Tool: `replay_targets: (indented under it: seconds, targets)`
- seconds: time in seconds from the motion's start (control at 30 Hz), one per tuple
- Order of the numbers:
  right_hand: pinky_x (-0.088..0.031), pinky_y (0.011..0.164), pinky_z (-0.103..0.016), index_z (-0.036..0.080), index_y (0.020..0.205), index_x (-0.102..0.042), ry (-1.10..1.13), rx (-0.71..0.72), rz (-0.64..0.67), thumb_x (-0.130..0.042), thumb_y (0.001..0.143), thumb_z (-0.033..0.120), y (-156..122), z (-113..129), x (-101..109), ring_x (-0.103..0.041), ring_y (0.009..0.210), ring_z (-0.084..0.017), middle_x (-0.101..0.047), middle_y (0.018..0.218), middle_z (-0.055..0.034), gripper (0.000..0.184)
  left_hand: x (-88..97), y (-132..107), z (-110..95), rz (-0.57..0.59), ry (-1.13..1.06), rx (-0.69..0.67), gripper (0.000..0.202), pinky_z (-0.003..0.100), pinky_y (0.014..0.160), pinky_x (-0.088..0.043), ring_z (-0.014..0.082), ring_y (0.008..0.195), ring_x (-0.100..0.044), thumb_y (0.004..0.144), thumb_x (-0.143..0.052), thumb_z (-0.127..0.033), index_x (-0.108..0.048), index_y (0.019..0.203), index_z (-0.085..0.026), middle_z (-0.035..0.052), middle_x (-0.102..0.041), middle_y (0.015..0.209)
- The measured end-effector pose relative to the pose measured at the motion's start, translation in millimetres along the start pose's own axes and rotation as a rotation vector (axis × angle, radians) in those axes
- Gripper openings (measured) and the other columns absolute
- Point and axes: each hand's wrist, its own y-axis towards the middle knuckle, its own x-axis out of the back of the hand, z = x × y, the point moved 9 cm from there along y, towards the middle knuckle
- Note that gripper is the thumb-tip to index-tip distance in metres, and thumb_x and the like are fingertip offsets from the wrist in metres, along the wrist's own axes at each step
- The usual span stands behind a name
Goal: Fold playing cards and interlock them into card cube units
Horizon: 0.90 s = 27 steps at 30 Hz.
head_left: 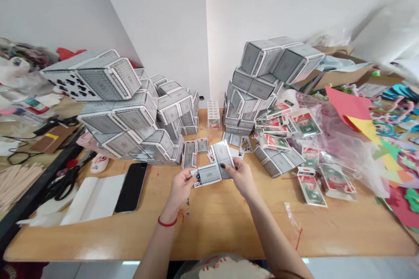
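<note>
My left hand [179, 189] and my right hand [238, 177] both grip a folded assembly of grey-backed playing cards [212, 170] over the wooden table [222, 231]. The cards bend into a box-like shape between my fingers, and a red cord circles my left wrist. Just beyond my hands stands a small open card construction [193, 152], with a few face-up cards [245, 144] lying near it. Large piles of joined card boxes rise on the left [114, 113] and on the right [258, 78].
A black smartphone [131, 187] and white paper [94, 198] lie left of my hands, with black-handled scissors [63, 183] near the table's left edge. Banknote-printed packets [310, 185] and a crumpled plastic bag [340, 139] lie right, beside coloured paper scraps [369, 117].
</note>
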Motion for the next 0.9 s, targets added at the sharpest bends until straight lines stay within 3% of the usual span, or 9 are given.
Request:
replay_targets:
  seconds: [0.13,0.3,0.4,0.63,0.9]
  targets:
    - [-0.048,0.06,-0.03,0.014,0.084,-0.056,-0.057,-0.064,0.008,-0.064,0.06,0.033,8.0,-12.7,0.4,-0.061,0.069,-0.021,-0.066,0.079,-0.0061,0.031,-4.2,8.5,10.5,0.027,-0.016,0.029,0.035,0.022,0.053,-0.041,0.0142,0.059,-0.058,0.058,-0.067,-0.03,-0.062,0.088,-0.013,0.005,-0.067,0.071]
    - [-0.047,0.059,-0.029,0.014,0.082,-0.059,-0.215,-0.051,-0.063,-0.065,0.054,0.027,15.8,-22.7,7.9,-0.06,0.069,-0.021,-0.067,0.076,-0.0048,0.032,-1.0,20.8,26.1,-0.098,-0.076,0.028,0.036,0.024,0.061,-0.043,0.0171,0.07,-0.06,0.052,-0.07,-0.031,-0.061,0.082,-0.012,0.0043,-0.066,0.07]
    - [-0.046,0.057,-0.029,0.015,0.083,-0.059,-0.212,-0.042,-0.076,-0.066,0.053,0.026,15.2,-28.3,9.6,-0.06,0.068,-0.021,-0.067,0.075,-0.0044,0.033,-0.8,24.0,31.1,-0.109,-0.057,0.029,0.033,0.023,0.059,-0.042,0.0166,0.069,-0.06,0.05,-0.071,-0.03,-0.06,0.075,-0.012,0.0032,-0.065,0.066]
    - [-0.048,0.06,-0.03,0.013,0.088,-0.057,-0.103,-0.079,0.022,-0.066,0.054,0.026,14.6,-37.8,3.6,-0.061,0.072,-0.022,-0.067,0.081,-0.0053,0.038,0.7,24.3,24.8,-0.073,-0.016,0.013,0.026,0.023,0.058,-0.041,0.013,0.06,-0.057,0.049,-0.072,-0.026,-0.06,0.069,-0.012,0.002,-0.064,0.065]
    - [-0.048,0.069,-0.032,0.014,0.097,-0.056,-0.168,-0.03,0.047,-0.064,0.057,0.023,12.0,-23.3,-1.6,-0.06,0.081,-0.021,-0.066,0.088,-0.0055,0.042,1.0,23.0,16.1,-0.085,0.061,-0.034,0.017,0.021,0.057,-0.039,0.011,0.059,-0.053,0.054,-0.066,-0.02,-0.059,0.069,-0.013,-0.0007,-0.061,0.063]
